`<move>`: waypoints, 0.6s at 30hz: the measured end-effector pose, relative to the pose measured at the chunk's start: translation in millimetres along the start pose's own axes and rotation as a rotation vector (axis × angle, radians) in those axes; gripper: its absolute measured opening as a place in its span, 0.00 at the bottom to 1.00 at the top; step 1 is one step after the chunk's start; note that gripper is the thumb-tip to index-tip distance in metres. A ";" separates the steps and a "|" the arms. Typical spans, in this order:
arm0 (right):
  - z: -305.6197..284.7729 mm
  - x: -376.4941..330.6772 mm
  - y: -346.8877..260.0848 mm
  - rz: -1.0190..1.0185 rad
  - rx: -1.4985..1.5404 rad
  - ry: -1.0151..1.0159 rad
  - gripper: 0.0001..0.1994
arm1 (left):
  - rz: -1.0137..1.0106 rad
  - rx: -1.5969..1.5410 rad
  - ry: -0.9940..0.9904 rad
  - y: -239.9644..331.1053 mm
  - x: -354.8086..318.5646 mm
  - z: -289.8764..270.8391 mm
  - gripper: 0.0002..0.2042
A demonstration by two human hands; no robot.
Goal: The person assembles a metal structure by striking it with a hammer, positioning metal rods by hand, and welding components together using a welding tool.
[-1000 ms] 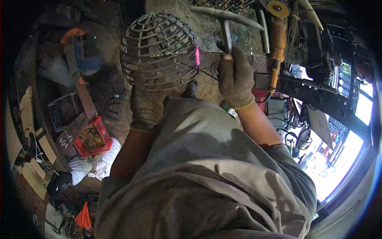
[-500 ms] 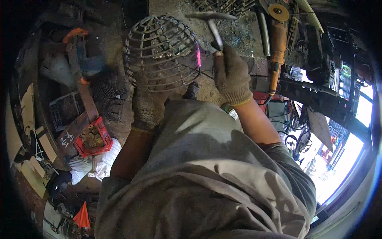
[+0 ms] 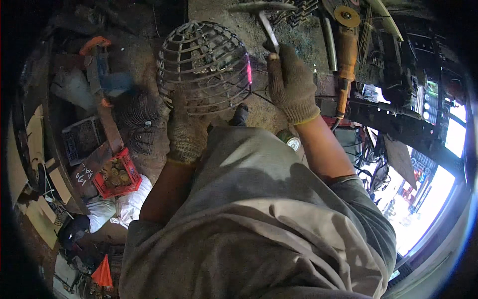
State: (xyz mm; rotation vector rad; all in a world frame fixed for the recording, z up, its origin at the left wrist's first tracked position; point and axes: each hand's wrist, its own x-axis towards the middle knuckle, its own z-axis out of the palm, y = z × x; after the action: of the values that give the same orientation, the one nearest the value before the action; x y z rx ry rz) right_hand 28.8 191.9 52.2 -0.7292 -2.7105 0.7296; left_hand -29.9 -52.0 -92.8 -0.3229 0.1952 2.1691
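From the head camera, looking straight down: the left hand (image 3: 186, 130), in a knitted work glove, is wrapped around the lower rim of a round wire cage (image 3: 204, 67), fingers curled through the bars, steadying it. The cage sits on the gritty workbench (image 3: 219, 12) just ahead of the person's chest, tilted a little toward the right hand, and a short pink-glowing spot (image 3: 248, 71) shows on its right edge.

The right hand (image 3: 294, 82), gloved too, is clenched tight around the handle of a hammer (image 3: 266, 22), whose head is lifted up and away over the bench, well above that glowing spot. So the step in hand reads as hammering a fresh joint on the cage, caught at the top of the swing.

The next move, as I judge it, calls for a controlled blow onto the right rim while the left grip keeps the cage from rolling, with those curled fingers kept clear of the strike line.

Around them: an angle grinder (image 3: 344, 60) with an orange body lies to the right of the hammer hand, a red crate (image 3: 115, 174) of small parts sits down to the left, and an orange-handled clamp (image 3: 97, 65) lies further left.
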 end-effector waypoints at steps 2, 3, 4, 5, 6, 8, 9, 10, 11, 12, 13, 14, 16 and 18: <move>-0.3 2.2 -5.3 0.019 0.009 -0.031 0.16 | 0.037 -0.030 -0.106 -5.0 1.4 16.1 0.25; 5.6 5.6 -4.0 0.015 -0.060 -0.071 0.17 | 0.056 0.060 -0.007 -5.5 0.4 5.4 0.25; 10.0 7.8 -2.8 0.013 -0.130 -0.110 0.18 | 0.073 0.148 0.092 -5.4 1.1 -12.6 0.25; 11.0 7.1 -0.5 0.002 -0.101 -0.092 0.18 | 0.090 0.235 0.191 -4.3 1.4 -29.8 0.25; 11.7 6.1 2.5 -0.008 -0.068 -0.076 0.18 | 0.072 0.181 0.179 -1.8 1.6 -33.7 0.25; 11.8 6.1 -0.5 0.013 -0.028 -0.069 0.18 | 0.037 0.073 0.156 3.1 1.6 -41.6 0.25; 7.6 5.0 -8.7 0.048 -0.025 -0.076 0.18 | 0.013 0.017 0.142 3.1 2.0 -41.8 0.25; 5.2 4.0 -13.0 0.083 -0.023 -0.083 0.17 | -0.011 -0.038 0.129 2.9 2.3 -41.9 0.25; 7.1 4.5 -9.1 0.075 -0.073 -0.099 0.17 | -0.017 -0.011 0.155 2.2 2.2 -41.9 0.25; 11.1 7.9 -3.8 0.057 -0.125 -0.115 0.17 | -0.020 0.012 0.179 0.7 1.7 -37.7 0.26; 13.6 10.4 -0.5 0.046 -0.171 -0.128 0.17 | -0.010 0.125 0.243 0.3 3.2 -19.1 0.26; 12.1 11.6 -1.8 0.037 -0.138 -0.093 0.17 | 0.001 0.239 0.307 0.9 4.4 -9.1 0.27; 5.5 9.8 -4.2 0.025 -0.075 -0.031 0.17 | -0.096 -0.372 0.281 1.0 3.5 -9.5 0.26; 6.1 10.3 0.8 -0.006 0.000 0.032 0.17 | -0.189 -0.977 0.234 4.3 6.2 -9.6 0.26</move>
State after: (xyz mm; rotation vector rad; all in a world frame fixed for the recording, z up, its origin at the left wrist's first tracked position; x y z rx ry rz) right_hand 18.3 195.4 47.6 -0.7268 -2.6824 0.7101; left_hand -35.3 -52.2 -103.7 -1.0893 -0.7648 1.8870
